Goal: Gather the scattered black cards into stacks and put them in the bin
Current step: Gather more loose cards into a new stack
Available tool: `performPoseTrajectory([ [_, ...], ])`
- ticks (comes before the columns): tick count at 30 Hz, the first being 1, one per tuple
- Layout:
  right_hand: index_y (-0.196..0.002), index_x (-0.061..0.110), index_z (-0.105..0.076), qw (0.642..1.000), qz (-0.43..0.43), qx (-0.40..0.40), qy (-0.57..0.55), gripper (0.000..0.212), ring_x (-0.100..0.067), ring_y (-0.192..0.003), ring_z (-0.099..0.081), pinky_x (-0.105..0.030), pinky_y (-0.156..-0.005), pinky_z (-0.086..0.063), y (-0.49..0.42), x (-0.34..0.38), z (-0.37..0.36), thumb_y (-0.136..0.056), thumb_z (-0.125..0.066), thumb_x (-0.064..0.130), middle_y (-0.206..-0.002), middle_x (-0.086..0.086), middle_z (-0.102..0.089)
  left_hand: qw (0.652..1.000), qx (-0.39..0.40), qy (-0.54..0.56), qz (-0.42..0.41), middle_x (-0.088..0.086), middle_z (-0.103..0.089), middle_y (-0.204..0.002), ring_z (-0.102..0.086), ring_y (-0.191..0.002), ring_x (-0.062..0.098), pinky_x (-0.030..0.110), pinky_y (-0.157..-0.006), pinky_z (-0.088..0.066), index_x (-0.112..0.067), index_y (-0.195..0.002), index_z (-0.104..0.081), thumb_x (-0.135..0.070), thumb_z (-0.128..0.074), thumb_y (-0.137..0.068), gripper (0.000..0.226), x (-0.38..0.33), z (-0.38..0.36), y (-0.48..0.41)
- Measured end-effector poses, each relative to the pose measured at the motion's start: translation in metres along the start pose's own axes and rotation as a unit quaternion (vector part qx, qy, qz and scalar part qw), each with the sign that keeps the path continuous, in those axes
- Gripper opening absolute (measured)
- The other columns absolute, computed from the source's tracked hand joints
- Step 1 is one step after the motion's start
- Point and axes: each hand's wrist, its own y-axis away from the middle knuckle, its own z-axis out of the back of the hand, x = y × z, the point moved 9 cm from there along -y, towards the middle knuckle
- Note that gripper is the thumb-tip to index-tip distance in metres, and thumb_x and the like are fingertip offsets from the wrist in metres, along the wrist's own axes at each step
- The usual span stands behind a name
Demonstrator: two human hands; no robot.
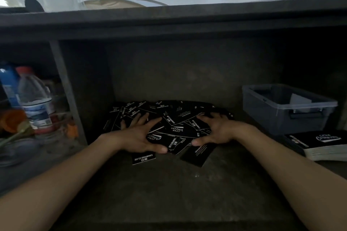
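A loose heap of black cards with white print lies on the dark shelf surface, under a low overhang. My left hand rests on the heap's left side with fingers spread flat. My right hand presses the heap's right side, fingers spread, thumb toward the middle. Two single cards lie nearer to me: one below my left thumb, another below my right thumb. The grey plastic bin stands at the right, holding a pale sheet. A neat stack of black cards lies in front of the bin.
A grey upright post divides off a left compartment with a water bottle, a blue container and orange items. The dark shelf top hangs low overhead. Bare dark surface stretches toward me.
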Motion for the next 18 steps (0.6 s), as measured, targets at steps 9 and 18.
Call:
performPoseTrajectory([
  [9,-0.147,0.043,-0.03,0.996,0.069,-0.062,-0.005,0.095,-0.028,-0.142,-0.027,-0.036,-0.115,-0.029,0.005,0.012,0.024,-0.066,-0.064,0.078,-0.155,-0.007,-0.029,0.987,-0.043,0.154,0.012,-0.002,-0.05,-0.147,-0.051,-0.13,0.015,0.032,-0.109,-0.042,-0.036,-0.137,-0.052,-0.091,-0.07,-0.039,0.115,-0.015,0.043,-0.001],
  [18,-0.11,0.03,-0.07,0.973,0.148,-0.173,-0.039,0.062,0.001,-0.081,-0.057,-0.007,-0.064,-0.037,0.011,0.017,0.048,-0.055,-0.088,0.053,-0.095,0.014,-0.065,0.96,-0.214,0.074,-0.165,0.002,-0.046,-0.15,-0.042,-0.139,0.013,0.016,-0.109,-0.03,-0.026,-0.135,-0.059,-0.035,-0.075,-0.087,0.052,-0.048,0.036,-0.016],
])
